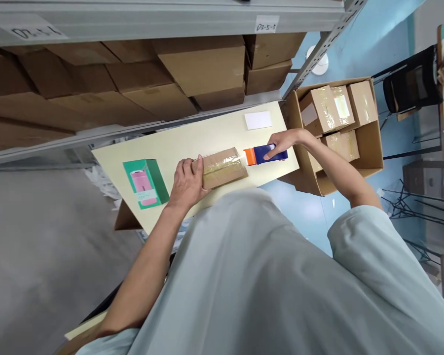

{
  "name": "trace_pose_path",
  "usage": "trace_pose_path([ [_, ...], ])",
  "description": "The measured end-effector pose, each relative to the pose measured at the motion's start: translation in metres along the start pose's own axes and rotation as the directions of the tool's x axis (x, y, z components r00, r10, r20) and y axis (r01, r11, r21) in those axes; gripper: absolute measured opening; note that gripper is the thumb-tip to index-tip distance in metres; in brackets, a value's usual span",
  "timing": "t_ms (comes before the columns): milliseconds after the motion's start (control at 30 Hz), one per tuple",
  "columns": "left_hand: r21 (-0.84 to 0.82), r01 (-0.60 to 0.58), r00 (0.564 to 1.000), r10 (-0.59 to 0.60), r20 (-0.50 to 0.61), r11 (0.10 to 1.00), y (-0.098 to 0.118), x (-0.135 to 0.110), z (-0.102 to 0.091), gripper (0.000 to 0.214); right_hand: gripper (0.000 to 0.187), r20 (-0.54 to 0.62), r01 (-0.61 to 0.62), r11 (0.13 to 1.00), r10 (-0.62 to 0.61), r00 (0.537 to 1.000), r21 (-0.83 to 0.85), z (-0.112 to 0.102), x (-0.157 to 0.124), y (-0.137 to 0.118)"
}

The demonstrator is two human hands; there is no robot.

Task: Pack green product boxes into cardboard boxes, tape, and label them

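A long brown cardboard box (225, 167) lies on the pale tabletop, with shiny tape along its top. My left hand (189, 181) grips its left end, thumb on top and fingers over the far edge. In my right hand (281, 144) is a dark blue box with an orange end (259, 155), held by its right part. That orange end points at the cardboard box's right end, and a whitish bit shows between them. Whether the two are joined I cannot tell. To the left stands a green box with a pink device pictured on it (145, 184).
A white card (258, 120) lies at the far edge of the pale table (181, 138). Behind it, a metal rack (163, 22) holds several brown cartons (203, 64). At the right, a large open carton (370, 148) contains several taped boxes. A black chair (410, 81) stands beyond.
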State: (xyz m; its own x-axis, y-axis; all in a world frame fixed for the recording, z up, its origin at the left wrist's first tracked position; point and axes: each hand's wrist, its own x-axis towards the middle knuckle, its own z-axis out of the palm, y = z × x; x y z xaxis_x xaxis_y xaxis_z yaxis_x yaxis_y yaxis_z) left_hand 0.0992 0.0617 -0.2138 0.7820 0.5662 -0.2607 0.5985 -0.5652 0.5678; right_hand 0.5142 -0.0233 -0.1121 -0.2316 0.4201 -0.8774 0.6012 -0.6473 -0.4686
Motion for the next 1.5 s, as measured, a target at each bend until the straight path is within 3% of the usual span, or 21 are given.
trace_pose_path([
  [133,0.03,-0.017,1.0,0.017,0.011,0.999,-0.012,0.004,0.003,0.141,0.075,0.021,0.034,0.997,-0.032,0.999,-0.064,-0.001,0.01,-0.011],
  [367,0.13,-0.032,0.999,0.027,0.035,0.991,-0.032,0.014,0.008,0.145,0.076,0.009,-0.019,0.993,0.02,1.0,-0.118,-0.012,0.01,-0.028],
  [533,0.11,-0.023,1.0,0.021,0.018,0.994,-0.034,0.016,0.014,0.143,0.072,0.013,0.017,0.975,-0.015,1.0,-0.221,-0.021,0.017,-0.028],
  [700,0.12,-0.02,1.0,0.02,-0.004,0.993,-0.033,0.016,0.021,0.139,0.067,-0.021,-0.043,0.928,0.038,0.999,-0.37,-0.017,0.037,-0.033],
  [833,0.129,-0.007,1.0,0.01,-0.02,0.992,-0.029,0.015,0.024,0.137,0.058,-0.161,-0.123,0.864,0.049,0.986,-0.488,0.004,0.063,-0.043],
  [933,0.141,0.011,1.0,-0.008,-0.022,0.99,-0.026,0.014,0.024,0.138,0.044,-0.399,-0.24,0.803,0.004,0.917,-0.546,0.027,0.073,-0.051],
  [1033,0.132,0.023,1.0,-0.022,-0.01,0.991,-0.023,0.012,0.023,0.136,0.033,-0.553,-0.384,0.726,0.005,0.833,-0.571,0.043,0.061,-0.061],
  [1100,0.122,0.032,0.999,-0.031,-0.013,0.992,-0.018,0.009,0.019,0.136,0.032,-0.571,-0.41,0.694,-0.003,0.821,-0.592,0.046,0.042,-0.074],
  [1233,0.112,0.007,0.993,0.006,-0.119,0.994,0.013,0.013,-0.006,0.139,0.044,-0.603,-0.323,0.681,-0.218,0.767,-0.657,0.036,-0.003,-0.118],
  [1367,0.214,-0.134,0.929,0.198,-0.312,0.968,0.052,0.042,-0.068,0.125,0.055,-0.615,-0.149,0.743,-0.405,0.677,-0.653,0.012,-0.026,-0.179],
  [1500,0.325,-0.113,0.843,0.264,-0.468,0.939,0.07,0.082,-0.155,0.112,0.047,-0.581,0.021,0.658,-0.678,0.45,-0.752,-0.031,-0.022,-0.25],
])
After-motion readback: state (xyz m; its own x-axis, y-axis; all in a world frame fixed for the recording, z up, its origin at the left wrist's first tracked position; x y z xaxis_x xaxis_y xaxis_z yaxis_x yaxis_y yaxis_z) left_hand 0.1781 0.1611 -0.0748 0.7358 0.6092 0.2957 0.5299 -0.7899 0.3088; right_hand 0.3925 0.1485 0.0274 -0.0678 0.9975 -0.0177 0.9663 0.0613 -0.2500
